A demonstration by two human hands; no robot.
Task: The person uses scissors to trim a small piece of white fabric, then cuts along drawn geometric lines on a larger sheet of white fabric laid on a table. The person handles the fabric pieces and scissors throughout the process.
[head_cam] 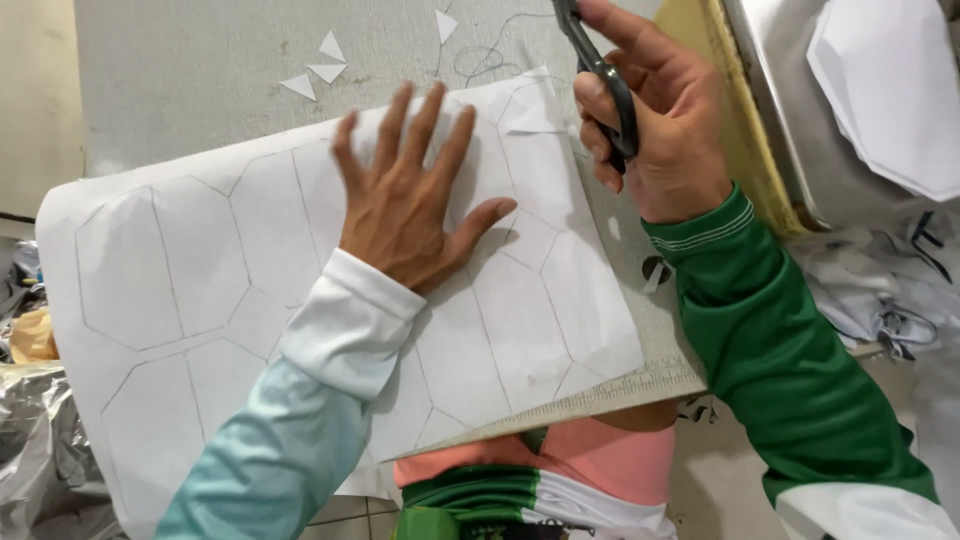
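I'm pressing my left hand [415, 205] flat, fingers spread, on a white sheet [200, 260] pencilled with hexagon outlines at the centre of the frame. At the upper right, my right hand [660, 120] is gripping black scissors [605, 75]. Small paper triangles [318, 68] are lying on the grey table [180, 60] at upper left.

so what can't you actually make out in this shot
- Head view: blades of the black-handled scissors in the right hand, cut off by the top edge.
- White sheet with pencilled hexagons: lines under the left hand and sleeve hidden.
- Crumpled grey-white material at right: kind unclear.
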